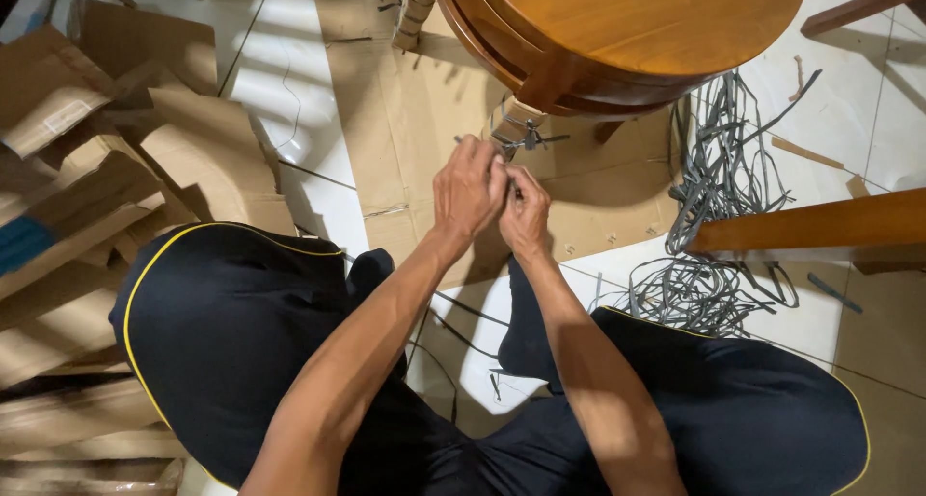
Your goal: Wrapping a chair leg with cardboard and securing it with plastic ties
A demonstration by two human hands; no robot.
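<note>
- Looking down from the head camera, the person sits low on the floor with knees spread, in dark navy shorts with yellow piping [222, 322].
- Both forearms reach forward and meet just below a round, glossy brown wooden table [627, 23] that fills the top of the view.
- The left hand [468, 189] is closed with its fingers curled and pressed together around something small; what exactly it pinches is hidden by the knuckles.
- The right hand [526, 211] touches the left, fingertips bunched and pinching at the same spot.
- Just beyond the fingers stands the cardboard-wrapped table leg [516, 124], bound by a grey plastic strap with a metal clasp [521, 139]; the hands are at or just beside that strap, loose ends sticking out sideways.
- Under the table lies a flattened sheet of brown cardboard [405, 120] spread on the white tiled floor [289, 81], where bright patches of sunlight fall.
- On the person's left is a heap of torn, folded brown cardboard pieces [106, 158], one with a blue patch.
- On the right, a tangled pile of cut grey strapping bands [714, 216] lies on the tiles.
- A plain brown wooden plank [820, 228] juts in from the right edge, near that tangle.
</note>
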